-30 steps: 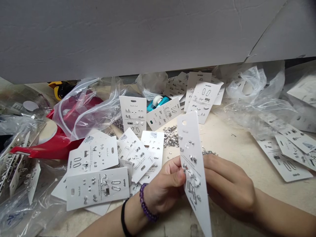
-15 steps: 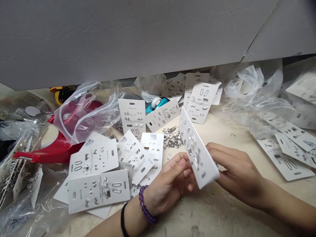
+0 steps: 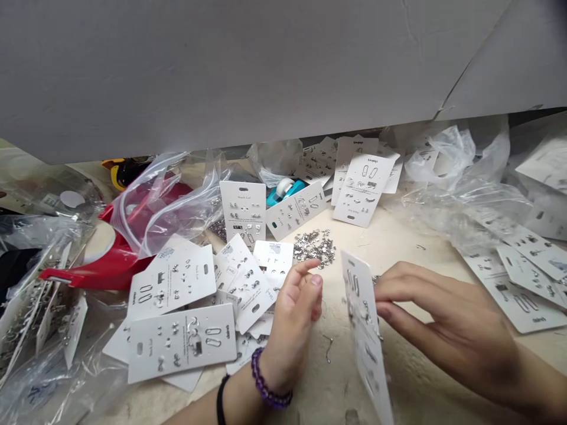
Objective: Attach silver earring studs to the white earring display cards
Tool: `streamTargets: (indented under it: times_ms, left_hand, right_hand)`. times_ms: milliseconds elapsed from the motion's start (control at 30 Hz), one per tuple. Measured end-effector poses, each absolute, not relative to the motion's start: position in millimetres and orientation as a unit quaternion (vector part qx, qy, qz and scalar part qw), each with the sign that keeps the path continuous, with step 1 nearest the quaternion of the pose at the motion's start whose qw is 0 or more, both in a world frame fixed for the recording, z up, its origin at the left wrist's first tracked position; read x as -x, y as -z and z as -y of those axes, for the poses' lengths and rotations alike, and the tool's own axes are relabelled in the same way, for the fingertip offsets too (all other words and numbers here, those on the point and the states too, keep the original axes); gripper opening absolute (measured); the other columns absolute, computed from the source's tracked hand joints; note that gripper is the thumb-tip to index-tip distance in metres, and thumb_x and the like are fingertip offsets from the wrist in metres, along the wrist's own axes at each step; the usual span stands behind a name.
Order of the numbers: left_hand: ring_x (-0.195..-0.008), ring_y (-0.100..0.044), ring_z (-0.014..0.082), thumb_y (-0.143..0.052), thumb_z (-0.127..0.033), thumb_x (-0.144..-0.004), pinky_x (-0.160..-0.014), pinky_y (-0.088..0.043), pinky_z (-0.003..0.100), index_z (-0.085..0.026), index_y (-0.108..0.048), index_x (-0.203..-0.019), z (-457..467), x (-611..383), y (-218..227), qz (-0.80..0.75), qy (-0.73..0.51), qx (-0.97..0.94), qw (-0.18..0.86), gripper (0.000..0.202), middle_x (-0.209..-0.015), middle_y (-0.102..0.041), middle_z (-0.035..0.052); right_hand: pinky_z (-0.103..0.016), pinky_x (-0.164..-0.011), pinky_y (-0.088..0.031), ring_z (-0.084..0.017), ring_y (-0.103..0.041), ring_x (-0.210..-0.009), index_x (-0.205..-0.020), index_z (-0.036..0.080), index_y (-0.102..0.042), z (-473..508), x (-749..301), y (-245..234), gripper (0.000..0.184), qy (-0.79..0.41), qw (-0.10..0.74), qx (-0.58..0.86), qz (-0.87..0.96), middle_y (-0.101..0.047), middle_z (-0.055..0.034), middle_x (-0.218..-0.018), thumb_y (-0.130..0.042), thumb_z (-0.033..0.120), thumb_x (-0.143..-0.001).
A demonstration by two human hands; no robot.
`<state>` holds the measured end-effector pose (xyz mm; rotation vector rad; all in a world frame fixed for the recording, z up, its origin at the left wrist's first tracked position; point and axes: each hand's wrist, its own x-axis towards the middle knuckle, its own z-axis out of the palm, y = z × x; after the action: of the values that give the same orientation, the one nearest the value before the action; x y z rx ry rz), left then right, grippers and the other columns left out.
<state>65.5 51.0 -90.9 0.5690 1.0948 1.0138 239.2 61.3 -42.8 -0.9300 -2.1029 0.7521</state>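
My right hand [image 3: 447,324] pinches a white earring card [image 3: 361,319] by its side edge, thumb and fingers closed on it. The card stands nearly on edge, its face with silver earrings turned to the left. Apart from the card, my left hand [image 3: 299,313] is loosely closed, the thumb lying against the curled fingers; anything small between them is hidden. A thin silver piece [image 3: 328,349] lies on the table between my hands. Just beyond my left fingertips is a pile of tiny metal earring backs [image 3: 315,245].
Filled earring cards [image 3: 181,342] lie in a heap at left, and others [image 3: 516,298] at right. A card [image 3: 361,189] leans at the back near a teal tape dispenser [image 3: 283,192]. Clear plastic bags [image 3: 456,183] and a red tool-like object [image 3: 93,268] flank the table.
My left hand has come away from the card. The card has swung round and moved down, still in my right hand. A thin silver piece now shows on the table.
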Motion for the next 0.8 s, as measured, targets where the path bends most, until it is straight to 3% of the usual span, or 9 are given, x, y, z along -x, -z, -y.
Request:
streamTargets:
  times_ms: [67, 133, 300, 533, 700, 800]
  left_hand:
    - [-0.077, -0.046, 0.0089, -0.053, -0.038, -0.079, -0.072, -0.038, 0.022, -0.025, -0.053, -0.109, -50.7, -66.2, 89.1, -0.468, -0.468, -0.274, 0.698, 0.033, -0.087, -0.052, 0.0005]
    - [-0.092, -0.046, 0.0143, -0.05, -0.043, -0.08, -0.082, -0.037, 0.027, -0.022, -0.053, -0.112, -51.2, -67.0, 87.2, -0.412, -0.457, -0.273, 0.74, 0.039, -0.102, -0.053, 0.0048]
    - [-0.073, -0.05, 0.0127, -0.05, -0.039, -0.081, -0.068, -0.039, 0.027, -0.018, -0.05, -0.111, -54.0, -68.1, 87.5, -0.336, -0.418, -0.178, 0.825, 0.037, -0.082, -0.056, 0.0032]
    - [-0.058, -0.044, 0.0066, -0.056, -0.028, -0.079, -0.057, -0.034, 0.02, -0.017, -0.057, -0.084, -51.7, -69.1, 92.2, -0.267, -0.415, -0.122, 0.861, 0.012, -0.068, -0.05, -0.0023]
    - [-0.057, -0.043, 0.0051, -0.066, -0.022, -0.069, -0.059, -0.034, 0.018, -0.016, -0.054, -0.08, -53.3, -67.3, 86.5, -0.259, -0.403, -0.073, 0.875, 0.018, -0.065, -0.046, -0.0037]
    - [-0.054, -0.041, 0.0051, -0.07, -0.024, -0.062, -0.058, -0.033, 0.018, -0.016, -0.053, -0.079, -54.1, -67.7, 84.6, -0.264, -0.371, -0.071, 0.888, 0.026, -0.061, -0.044, -0.0045]
  right_hand:
    - [-0.016, -0.061, -0.042, -0.007, -0.053, -0.068, -0.084, 0.015, -0.056, -59.9, -237.3, 43.5, 0.011, -0.3, 0.351, 0.353, 0.814, -0.057, -0.0001, -0.074, -0.049, 0.006, -0.083]
    - [-0.016, -0.061, -0.043, -0.007, -0.053, -0.067, -0.084, 0.015, -0.056, -58.5, -235.5, 45.1, 0.011, -0.309, 0.35, 0.348, 0.813, -0.056, 0.0001, -0.073, -0.049, 0.006, -0.083]
    - [-0.017, -0.063, -0.044, -0.008, -0.053, -0.068, -0.085, 0.015, -0.055, -55.1, -233.4, 48.7, 0.011, -0.314, 0.359, 0.337, 0.812, -0.055, -0.0006, -0.074, -0.049, 0.007, -0.083]
    - [-0.02, -0.062, -0.045, -0.01, -0.054, -0.069, -0.087, 0.015, -0.055, -53.3, -230.8, 51.4, 0.01, -0.28, 0.345, 0.33, 0.833, -0.057, -0.0025, -0.075, -0.048, 0.009, -0.085]
    - [-0.021, -0.066, -0.047, -0.011, -0.055, -0.073, -0.089, 0.017, -0.056, -56.9, -230.9, 50.8, 0.012, -0.288, 0.354, 0.34, 0.822, -0.058, -0.0025, -0.078, -0.047, 0.009, -0.085]
    - [-0.02, -0.065, -0.048, -0.01, -0.056, -0.071, -0.087, 0.019, -0.054, -57.9, -228.4, 50.0, 0.012, -0.376, 0.373, 0.37, 0.763, -0.058, -0.0011, -0.078, -0.044, 0.011, -0.087]
